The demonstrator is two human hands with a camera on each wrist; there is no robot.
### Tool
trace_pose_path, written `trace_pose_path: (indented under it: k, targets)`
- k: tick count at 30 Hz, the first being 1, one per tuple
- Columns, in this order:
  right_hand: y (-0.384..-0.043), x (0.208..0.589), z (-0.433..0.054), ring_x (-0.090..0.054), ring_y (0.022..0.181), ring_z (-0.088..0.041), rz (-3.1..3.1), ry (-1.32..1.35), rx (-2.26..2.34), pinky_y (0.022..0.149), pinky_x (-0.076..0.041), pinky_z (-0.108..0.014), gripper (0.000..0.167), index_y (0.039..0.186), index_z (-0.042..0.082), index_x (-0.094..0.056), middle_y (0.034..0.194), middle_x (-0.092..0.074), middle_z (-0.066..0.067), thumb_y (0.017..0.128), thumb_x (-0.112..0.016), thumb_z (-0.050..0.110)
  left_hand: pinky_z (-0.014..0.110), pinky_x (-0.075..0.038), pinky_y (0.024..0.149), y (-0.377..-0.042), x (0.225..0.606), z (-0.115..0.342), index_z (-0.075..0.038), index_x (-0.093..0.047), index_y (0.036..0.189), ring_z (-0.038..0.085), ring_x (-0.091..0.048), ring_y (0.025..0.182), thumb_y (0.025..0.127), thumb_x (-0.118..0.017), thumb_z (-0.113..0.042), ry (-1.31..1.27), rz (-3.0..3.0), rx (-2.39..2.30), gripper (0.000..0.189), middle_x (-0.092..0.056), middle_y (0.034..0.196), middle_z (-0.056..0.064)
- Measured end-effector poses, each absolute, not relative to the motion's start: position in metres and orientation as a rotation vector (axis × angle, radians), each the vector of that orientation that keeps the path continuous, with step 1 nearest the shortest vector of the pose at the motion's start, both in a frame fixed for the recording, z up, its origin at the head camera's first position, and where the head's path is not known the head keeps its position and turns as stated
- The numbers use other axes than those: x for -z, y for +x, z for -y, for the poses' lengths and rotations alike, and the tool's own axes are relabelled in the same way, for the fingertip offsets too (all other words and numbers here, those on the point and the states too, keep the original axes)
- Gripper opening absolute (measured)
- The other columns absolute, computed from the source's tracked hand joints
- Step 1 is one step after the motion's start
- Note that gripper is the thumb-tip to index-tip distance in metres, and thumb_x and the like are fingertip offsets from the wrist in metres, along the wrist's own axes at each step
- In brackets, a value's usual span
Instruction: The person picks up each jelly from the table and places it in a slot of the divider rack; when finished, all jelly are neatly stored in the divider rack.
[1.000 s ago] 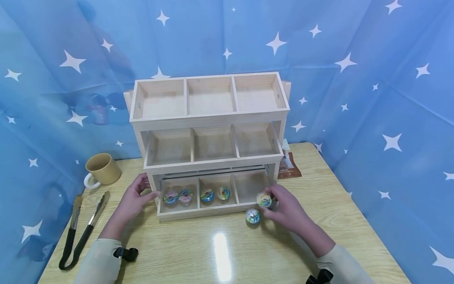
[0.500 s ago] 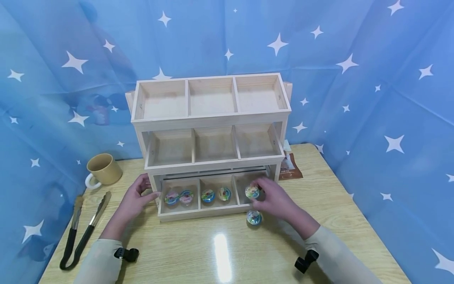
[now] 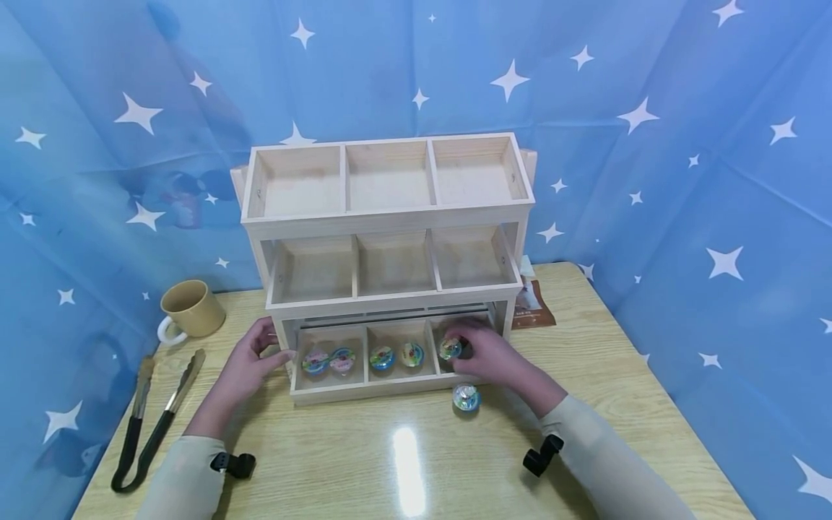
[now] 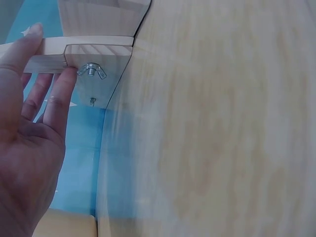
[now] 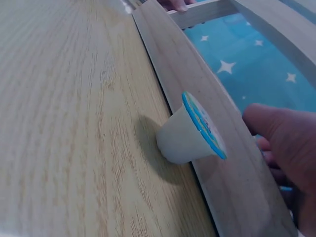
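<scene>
A three-tier wooden rack [image 3: 388, 222] stands on the table. My left hand [image 3: 250, 359] grips the left end of its bottom tier; in the left wrist view the thumb lies over the wood and the fingers lie under it, beside a wing nut [image 4: 91, 70]. Inside the bottom tier's right compartment, my right hand [image 3: 489, 354] holds a small jelly cup [image 3: 450, 348] by its sides. In the right wrist view that cup is mostly hidden by the hand. Another jelly cup [image 5: 181, 138], white with a blue-rimmed lid, stands on the table against the tier's front board.
Two jelly cups [image 3: 316, 361] lie in the bottom left compartment and two more cups [image 3: 382, 358] in the middle one. At the left are a tan mug [image 3: 191, 309] and black-handled tongs [image 3: 156, 426]. A brown packet [image 3: 533, 307] lies behind the rack's right side.
My right hand has moved left with the jelly cup, from the bottom tier's right front corner into the right compartment. The left hand keeps its grip on the rack.
</scene>
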State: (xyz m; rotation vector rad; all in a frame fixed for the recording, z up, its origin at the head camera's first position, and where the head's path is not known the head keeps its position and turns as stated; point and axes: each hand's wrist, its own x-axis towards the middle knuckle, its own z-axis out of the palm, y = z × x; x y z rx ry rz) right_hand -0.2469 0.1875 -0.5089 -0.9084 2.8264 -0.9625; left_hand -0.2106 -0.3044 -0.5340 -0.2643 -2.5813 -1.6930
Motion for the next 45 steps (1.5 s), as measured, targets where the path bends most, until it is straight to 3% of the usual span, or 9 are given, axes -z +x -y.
trace_pose_path:
  k: [4,13,25,34,41,45]
  targets:
    - [-0.251,0.511,-0.186,-0.066,0.114,-0.023,-2.799,-0.888,0.943,0.099,-0.057,-0.046,0.041,0.125,0.009,-0.075,0.129,-0.070,-0.006,0.086,-0.088,0.014,0.026,-0.051,0.099,-0.210,0.533,0.304,-0.009,-0.048,0.160,0.015,-0.064,0.122,0.105,-0.080,-0.014,-0.256,2.585,1.696,0.064,-0.067,0.142,0.019]
    - [-0.255,0.512,-0.187,-0.066,0.101,-0.015,-2.724,-0.880,0.956,0.088,-0.059,-0.038,0.034,0.122,0.010,-0.075,0.118,-0.069,-0.004,0.090,-0.087,0.010,0.026,-0.051,0.100,-0.210,0.532,0.304,-0.011,-0.047,0.162,0.015,-0.063,0.124,0.105,-0.079,-0.015,-0.237,2.593,1.704,0.065,-0.067,0.145,0.017]
    - [-0.256,0.514,-0.191,-0.065,0.103,-0.014,-2.734,-0.884,0.944,0.090,-0.058,-0.040,0.041,0.130,0.010,-0.075,0.119,-0.069,-0.002,0.093,-0.089,0.019,0.026,-0.051,0.099,-0.210,0.533,0.304,-0.011,-0.047,0.161,0.017,-0.063,0.123,0.105,-0.080,-0.014,-0.228,2.594,1.705,0.066,-0.066,0.143,0.017]
    - [-0.253,0.515,-0.195,-0.067,0.114,-0.026,-2.709,-0.892,1.079,0.096,-0.059,-0.048,0.049,0.139,0.007,-0.073,0.137,-0.066,-0.010,0.094,-0.089,0.017,0.025,-0.051,0.100,-0.211,0.533,0.303,-0.010,-0.047,0.161,0.016,-0.063,0.122,0.105,-0.079,-0.013,-0.238,2.585,1.709,0.065,-0.066,0.142,0.018]
    - [-0.228,0.510,-0.207,-0.062,0.132,-0.039,-2.905,-0.899,1.115,0.110,-0.052,-0.061,0.045,0.137,0.005,-0.072,0.150,-0.061,-0.017,0.097,-0.087,0.020,0.026,-0.052,0.099,-0.210,0.532,0.303,-0.010,-0.048,0.161,0.018,-0.063,0.123,0.105,-0.079,-0.013,-0.242,2.586,1.716,0.064,-0.066,0.142,0.019]
    - [-0.202,0.506,-0.215,-0.063,0.126,-0.034,-2.996,-0.832,1.105,0.105,-0.055,-0.057,0.051,0.140,0.004,-0.069,0.139,-0.062,-0.015,0.096,-0.089,0.021,0.027,-0.054,0.097,-0.210,0.531,0.303,-0.010,-0.049,0.160,0.015,-0.064,0.121,0.104,-0.079,-0.011,-0.249,2.582,1.713,0.063,-0.066,0.141,0.019]
